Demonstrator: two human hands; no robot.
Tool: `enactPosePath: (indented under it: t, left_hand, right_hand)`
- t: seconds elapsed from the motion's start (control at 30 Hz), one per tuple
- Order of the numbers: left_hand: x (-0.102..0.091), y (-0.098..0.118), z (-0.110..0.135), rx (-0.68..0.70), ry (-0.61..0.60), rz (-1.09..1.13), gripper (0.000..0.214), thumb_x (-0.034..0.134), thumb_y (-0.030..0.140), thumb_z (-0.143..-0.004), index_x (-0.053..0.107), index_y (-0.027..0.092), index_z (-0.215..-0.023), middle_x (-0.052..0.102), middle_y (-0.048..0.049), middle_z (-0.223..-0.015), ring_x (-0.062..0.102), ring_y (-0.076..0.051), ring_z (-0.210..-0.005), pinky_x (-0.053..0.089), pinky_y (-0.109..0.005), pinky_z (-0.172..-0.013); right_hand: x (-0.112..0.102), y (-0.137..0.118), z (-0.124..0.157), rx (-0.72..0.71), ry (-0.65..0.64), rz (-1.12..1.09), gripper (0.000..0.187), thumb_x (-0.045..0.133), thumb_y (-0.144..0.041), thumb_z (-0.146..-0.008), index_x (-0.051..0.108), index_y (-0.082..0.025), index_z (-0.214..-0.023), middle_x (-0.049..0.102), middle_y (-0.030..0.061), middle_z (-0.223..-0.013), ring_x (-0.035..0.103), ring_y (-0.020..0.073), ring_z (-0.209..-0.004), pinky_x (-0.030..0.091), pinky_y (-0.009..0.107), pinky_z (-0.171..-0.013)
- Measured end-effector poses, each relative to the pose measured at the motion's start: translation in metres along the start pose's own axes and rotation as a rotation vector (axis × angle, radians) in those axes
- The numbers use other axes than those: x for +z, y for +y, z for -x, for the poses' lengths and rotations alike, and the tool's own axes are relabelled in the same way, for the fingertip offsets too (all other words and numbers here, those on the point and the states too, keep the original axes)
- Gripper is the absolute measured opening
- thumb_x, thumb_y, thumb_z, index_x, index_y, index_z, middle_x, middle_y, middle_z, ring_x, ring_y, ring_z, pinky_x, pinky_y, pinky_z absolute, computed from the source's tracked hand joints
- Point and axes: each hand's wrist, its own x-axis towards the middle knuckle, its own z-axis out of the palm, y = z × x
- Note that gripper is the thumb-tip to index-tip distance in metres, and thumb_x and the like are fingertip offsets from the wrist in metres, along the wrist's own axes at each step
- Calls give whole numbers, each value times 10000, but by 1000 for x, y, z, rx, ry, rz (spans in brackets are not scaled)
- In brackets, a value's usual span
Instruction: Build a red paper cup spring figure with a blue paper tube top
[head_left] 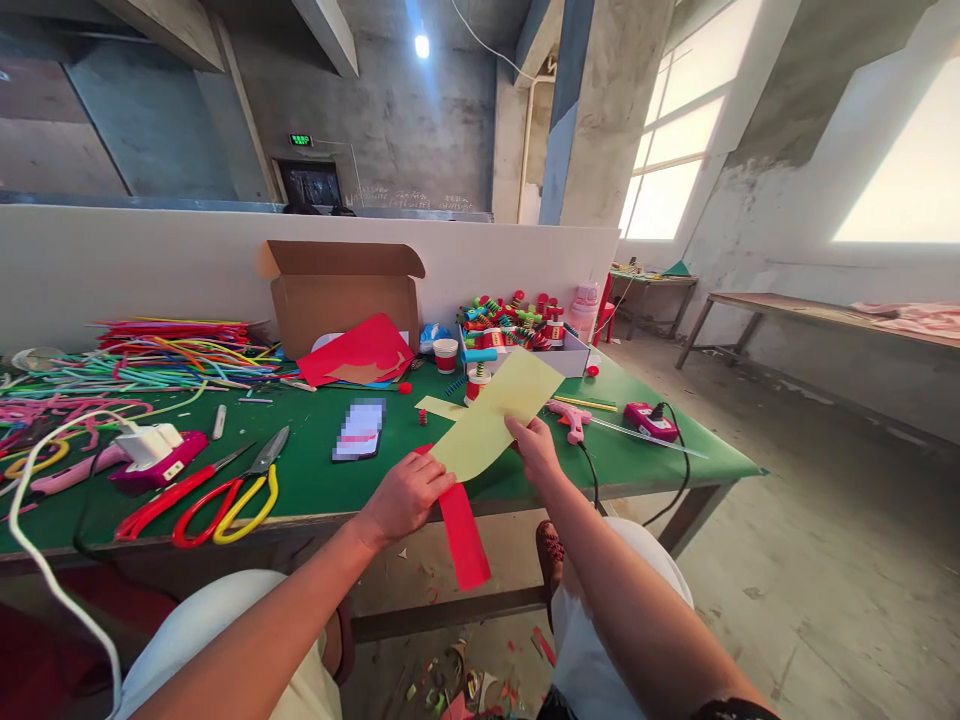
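Observation:
A pale yellow-green sheet of paper (499, 415) slants over the table's front edge, held between both hands. My left hand (409, 492) is closed on its lower left corner. A red paper strip (463, 540) hangs down below that same hand, its upper part hidden behind the fingers and the sheet. My right hand (534, 445) pinches the sheet's right edge, thumb on top. Just behind the sheet stands a small figure with a blue top (478, 368), partly covered. A narrow pale strip (441, 407) lies to the sheet's left.
On the green table (300, 490) lie scissors (259, 490), red-handled pliers (180, 495), a phone (360, 430), a pink glue gun (574, 418) and a power socket (651, 422). Behind are a cardboard box (345, 300), colourful pipe cleaners (172, 350), a paper cup (445, 356) and a box of figures (574, 357).

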Motion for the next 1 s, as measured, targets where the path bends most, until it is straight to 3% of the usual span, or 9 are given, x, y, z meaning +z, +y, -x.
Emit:
enactPosePath:
  t: [0.1,0.2,0.3,0.4,0.5,0.6,0.7,0.8,1.0]
  left_hand:
    - [-6,0,-1,-140,63,224,342,435,121,-898,658,203,-1143,695,-88,-1036,601,-199,-923,463,-327,-767]
    - [-15,-8,-1,-454,240,636,265,463,231,-903,666,189,-1068,705,-97,-1080,623,-222,-1015,492,-364,-847]
    - [-27,-27,1,-868,462,1076,162,554,294,-820,639,189,-910,732,-67,-953,676,-229,-897,526,-360,-761]
    - [-38,-46,5,-1122,601,1363,144,652,235,-647,574,188,-758,713,-4,-758,657,-163,-636,525,-309,-653]
    - [-42,-52,7,-1241,553,1508,172,651,168,-544,557,174,-689,653,31,-628,539,-88,-466,502,-260,-556]
    - [-39,-42,3,-1324,407,1580,222,712,193,-556,620,155,-754,633,21,-609,528,-83,-469,487,-237,-510]
    - [-34,-28,-4,-1342,261,1581,359,807,320,-584,651,134,-850,606,20,-593,513,-79,-464,437,-209,-446]
    - [-30,-20,-10,-1337,149,1489,433,861,367,-518,632,140,-808,572,38,-546,469,-70,-431,367,-189,-387]
    - [-28,-24,-7,-1314,118,1321,357,819,380,-527,549,155,-589,537,37,-467,417,-56,-374,326,-189,-359]
  right_hand:
    - [-4,-1,-7,-19,112,35,161,673,-250,-627,672,-178,-771,743,20,-753,657,172,-646,504,262,-573]
    - [-9,-5,-13,-16,193,16,153,643,-235,-665,661,-183,-807,751,26,-812,661,170,-669,487,241,-532]
    - [-12,-12,-15,13,152,-12,173,642,-238,-685,662,-185,-848,758,33,-890,682,177,-739,510,238,-560]
    - [-11,-18,-9,82,13,10,187,695,-232,-657,685,-169,-833,760,47,-861,690,188,-726,532,250,-580]
    - [-8,-18,2,170,-282,106,242,781,-277,-623,710,-162,-825,761,66,-839,699,197,-724,546,263,-616]
    - [-3,-12,11,203,-512,205,345,830,-379,-602,717,-172,-853,762,62,-852,703,192,-746,551,272,-670]
    - [2,-3,13,189,-605,293,425,832,-477,-589,716,-164,-852,759,62,-847,700,194,-750,548,295,-709]
    - [8,4,13,194,-685,372,496,823,-542,-577,716,-148,-858,757,72,-843,701,211,-760,544,327,-733]
    - [18,5,15,199,-784,375,537,812,-569,-581,713,-142,-893,751,81,-902,690,207,-773,529,320,-722]
